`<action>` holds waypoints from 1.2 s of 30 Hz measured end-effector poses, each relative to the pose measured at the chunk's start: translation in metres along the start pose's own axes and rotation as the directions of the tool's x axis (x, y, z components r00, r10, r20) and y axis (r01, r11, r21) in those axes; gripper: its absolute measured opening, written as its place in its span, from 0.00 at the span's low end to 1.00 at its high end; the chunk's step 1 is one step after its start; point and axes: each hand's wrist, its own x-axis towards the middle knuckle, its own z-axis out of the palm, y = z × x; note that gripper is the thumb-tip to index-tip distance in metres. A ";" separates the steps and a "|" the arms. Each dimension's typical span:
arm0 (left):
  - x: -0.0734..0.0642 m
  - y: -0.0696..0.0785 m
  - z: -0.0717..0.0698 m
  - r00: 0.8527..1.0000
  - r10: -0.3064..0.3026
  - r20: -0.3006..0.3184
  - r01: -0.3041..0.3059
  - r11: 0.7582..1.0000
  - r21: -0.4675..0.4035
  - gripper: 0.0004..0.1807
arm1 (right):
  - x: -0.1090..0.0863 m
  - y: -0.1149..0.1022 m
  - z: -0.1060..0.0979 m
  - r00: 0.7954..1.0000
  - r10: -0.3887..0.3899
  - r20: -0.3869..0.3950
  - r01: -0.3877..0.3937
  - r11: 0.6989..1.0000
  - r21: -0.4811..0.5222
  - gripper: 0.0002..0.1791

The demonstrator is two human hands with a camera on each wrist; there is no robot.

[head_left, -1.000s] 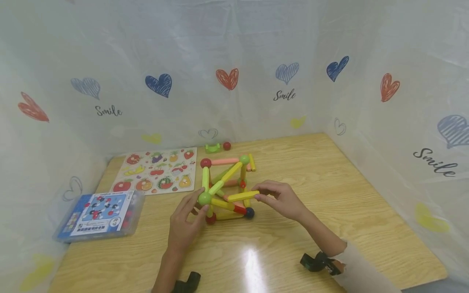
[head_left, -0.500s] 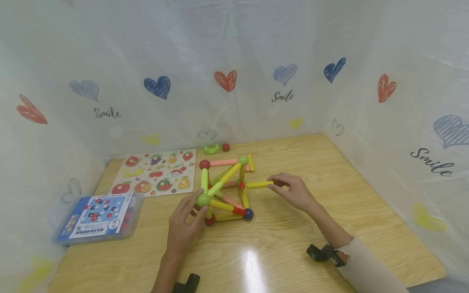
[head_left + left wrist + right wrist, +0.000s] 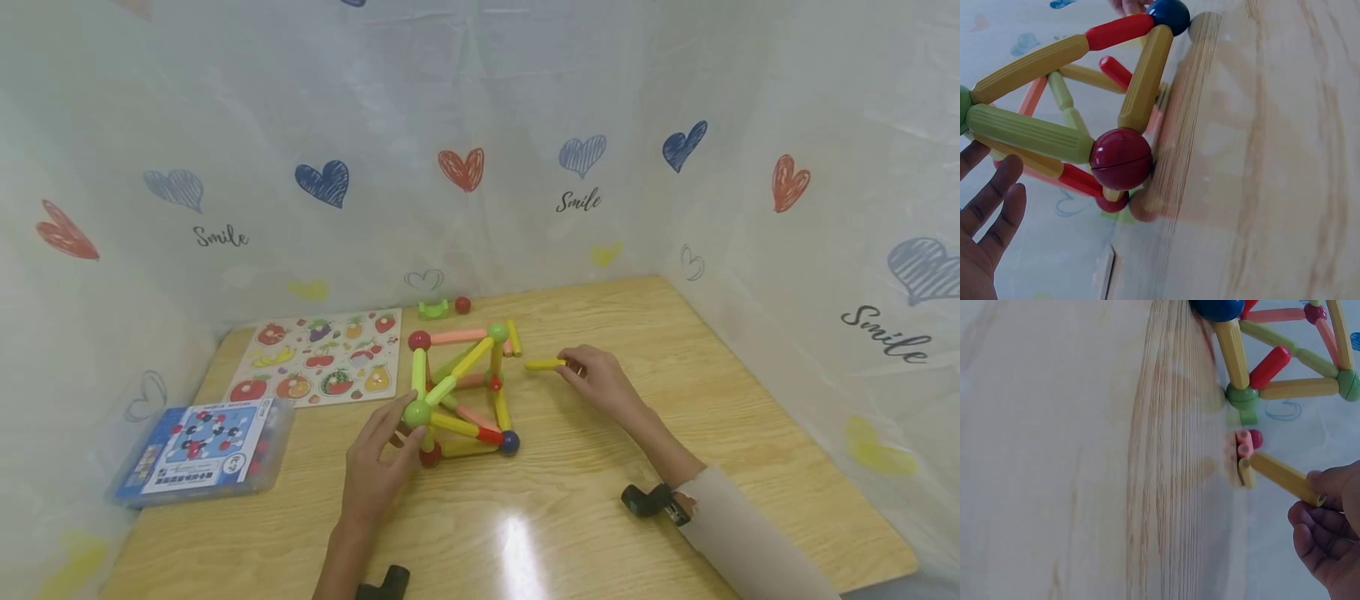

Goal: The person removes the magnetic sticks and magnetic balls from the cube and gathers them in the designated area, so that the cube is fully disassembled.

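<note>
A frame of magnetic sticks and balls (image 3: 472, 358) stands on the table, built from yellow, green, pink and red sticks. My left hand (image 3: 381, 467) holds it at the near green ball (image 3: 417, 414), forefinger and thumb on either side; in the left wrist view several fingers (image 3: 999, 200) spread below a green stick (image 3: 1029, 133). To the right of the frame, my right hand (image 3: 602, 385) pinches one end of a loose yellow magnetic stick (image 3: 543, 365). This stick (image 3: 1285, 478) is apart from the frame and points left.
Loose yellow (image 3: 513, 337) and pink sticks lie behind the frame. Farther back are a green curved piece (image 3: 433, 311) and a red ball (image 3: 462, 305). A fruit picture board (image 3: 315, 354) and a plastic box (image 3: 206, 450) lie left. White sheeting surrounds the table.
My right hand has drawn the yellow stick away from the frame, rightward and slightly back; the stick now looks shorter in view. My left hand stays at the green ball.
</note>
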 end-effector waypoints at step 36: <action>0.001 -0.001 0.000 1.000 0.020 0.015 -0.019 1.000 -0.016 0.30 | 0.061 0.011 0.042 0.969 0.232 0.087 -0.222 0.968 -0.113 0.15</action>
